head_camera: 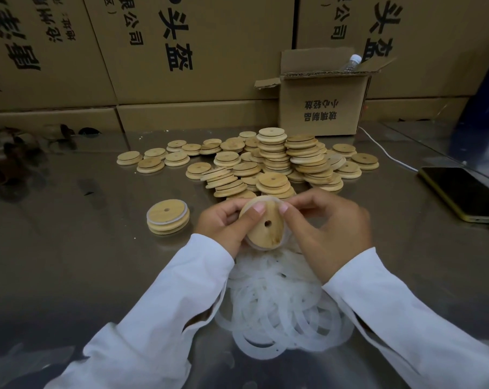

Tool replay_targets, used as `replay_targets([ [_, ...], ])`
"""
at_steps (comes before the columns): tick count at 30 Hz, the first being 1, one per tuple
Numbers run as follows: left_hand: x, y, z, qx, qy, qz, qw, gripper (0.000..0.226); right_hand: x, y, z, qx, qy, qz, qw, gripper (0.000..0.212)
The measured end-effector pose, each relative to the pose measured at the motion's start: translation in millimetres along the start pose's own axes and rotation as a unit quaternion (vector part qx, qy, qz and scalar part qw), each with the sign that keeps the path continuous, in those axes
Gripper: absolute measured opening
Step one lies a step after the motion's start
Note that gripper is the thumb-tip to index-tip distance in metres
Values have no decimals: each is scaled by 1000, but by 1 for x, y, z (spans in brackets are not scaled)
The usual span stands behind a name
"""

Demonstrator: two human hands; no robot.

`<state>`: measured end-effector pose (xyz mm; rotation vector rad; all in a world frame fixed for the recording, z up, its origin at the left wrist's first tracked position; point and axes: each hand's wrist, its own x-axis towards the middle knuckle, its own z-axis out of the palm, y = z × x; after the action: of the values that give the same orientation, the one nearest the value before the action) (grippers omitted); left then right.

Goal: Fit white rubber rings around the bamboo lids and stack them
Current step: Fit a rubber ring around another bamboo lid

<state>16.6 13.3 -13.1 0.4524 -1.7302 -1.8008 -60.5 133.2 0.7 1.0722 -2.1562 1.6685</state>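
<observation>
Bamboo disc lid with a centre hole [265, 224] was gripped by left hand [223, 220] and right hand [330, 228], its white rubber ring [261, 249] seemingly part-seated; left of it, a small ringed stack [167, 219] was finished; behind it, many bare lids [274, 161] remained; below it, loose white rings [279, 313] were heaped.

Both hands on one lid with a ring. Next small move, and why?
Probably slide both thumbs along the rim to seat the white ring on the bamboo lid: left hand and right hand both grip it, and the ring looks loose along the top and right edge.

Matt bamboo lid [265, 224], glossy metal table [83, 262]
</observation>
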Motion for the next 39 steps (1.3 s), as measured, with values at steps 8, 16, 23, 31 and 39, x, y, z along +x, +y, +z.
replay_targets([
  [8,-3,1,1,59,-49,40,996,20,-1,1,1,10,-38,-15,999,9],
  [16,1,4,-2,50,-67,49,995,19,10,1,-6,28,-73,20,997,13],
  [23,2,5,-3,-3,-94,48,994,17,13,-3,-11,67,-95,36,993,13],
  [31,1,1,-3,29,-70,69,995,16,6,-1,-5,103,-80,48,990,11],
  [39,2,-3,-1,23,-13,54,998,16,-6,-4,3,-12,-31,-19,999,4],
])
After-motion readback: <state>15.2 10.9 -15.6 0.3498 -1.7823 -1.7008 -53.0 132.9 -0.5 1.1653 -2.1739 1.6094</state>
